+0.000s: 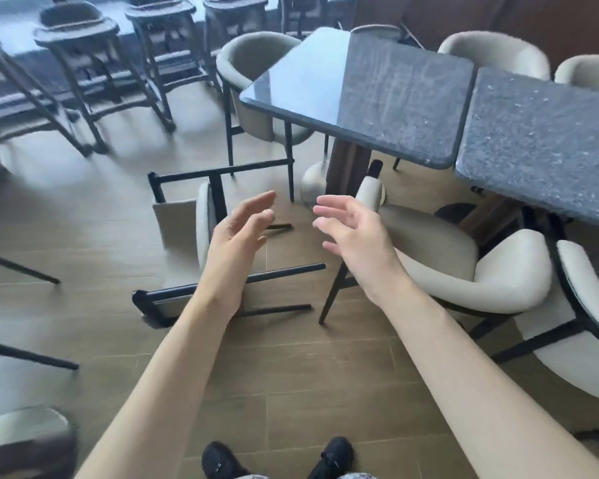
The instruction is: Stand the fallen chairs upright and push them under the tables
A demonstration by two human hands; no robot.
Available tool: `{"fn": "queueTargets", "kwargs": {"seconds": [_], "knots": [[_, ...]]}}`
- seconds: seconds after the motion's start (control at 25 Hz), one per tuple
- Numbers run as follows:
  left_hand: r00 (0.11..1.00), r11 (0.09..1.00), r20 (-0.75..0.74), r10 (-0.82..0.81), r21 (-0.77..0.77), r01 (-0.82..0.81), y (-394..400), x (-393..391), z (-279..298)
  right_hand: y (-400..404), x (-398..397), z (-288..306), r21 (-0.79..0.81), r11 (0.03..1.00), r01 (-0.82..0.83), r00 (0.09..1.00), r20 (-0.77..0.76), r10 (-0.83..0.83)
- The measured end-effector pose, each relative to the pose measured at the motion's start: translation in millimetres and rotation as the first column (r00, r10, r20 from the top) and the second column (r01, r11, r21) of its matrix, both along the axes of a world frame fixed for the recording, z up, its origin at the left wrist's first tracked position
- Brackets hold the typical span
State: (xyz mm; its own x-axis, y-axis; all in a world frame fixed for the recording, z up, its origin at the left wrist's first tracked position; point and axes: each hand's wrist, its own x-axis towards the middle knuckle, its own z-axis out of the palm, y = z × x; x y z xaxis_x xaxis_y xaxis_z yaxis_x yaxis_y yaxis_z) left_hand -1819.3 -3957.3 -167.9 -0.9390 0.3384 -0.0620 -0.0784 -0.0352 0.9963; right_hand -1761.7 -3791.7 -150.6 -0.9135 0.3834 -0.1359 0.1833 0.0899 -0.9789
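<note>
Both hands reach for the fallen chair

The left hand [237,233] and right hand [351,236] are spread and empty, palms facing, set to grab. The fallen chair [187,236] lies on its side at 11 o'clock, legs toward the table [377,98] at 1 o'clock.

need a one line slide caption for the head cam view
Both open hands, left hand and right hand, reach toward a fallen chair lying on its side on the floor beside a dark table.
</note>
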Motion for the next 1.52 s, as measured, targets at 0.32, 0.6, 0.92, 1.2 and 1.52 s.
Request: {"fn": "queueTargets", "kwargs": {"seconds": [0.32,0.6,0.92,1.2,1.52], "knots": [[0.998,1.0,-0.069,0.005,-0.01,-0.006,-144.2,-29.9,36.4,-140.6,-25.4,30.6,-0.131,0.987,-0.09,0.994,-0.068,0.081],[0.987,0.99,-0.08,0.137,-0.025,-0.139,-275.7,-69.8,52.4,-246.4,-74.9,31.8,-0.202,0.972,-0.124,0.991,-0.07,0.112],[0.956,0.955,0.009,0.292,-0.049,-0.292,-381.3,-111.5,41.4,-336.7,-149.1,18.4,-0.286,0.938,-0.197,0.979,-0.01,0.202],[0.958,0.957,0.037,0.284,-0.074,-0.281,-421.2,-199.2,29.4,-384.9,-251.3,-5.5,-0.329,0.917,-0.227,0.97,0.004,0.242],[0.984,0.98,0.088,0.152,-0.146,-0.139,-424.3,-368.0,35.7,-398.7,-401.9,-14.0,-0.441,0.893,-0.089,0.994,0.021,0.11]]}}
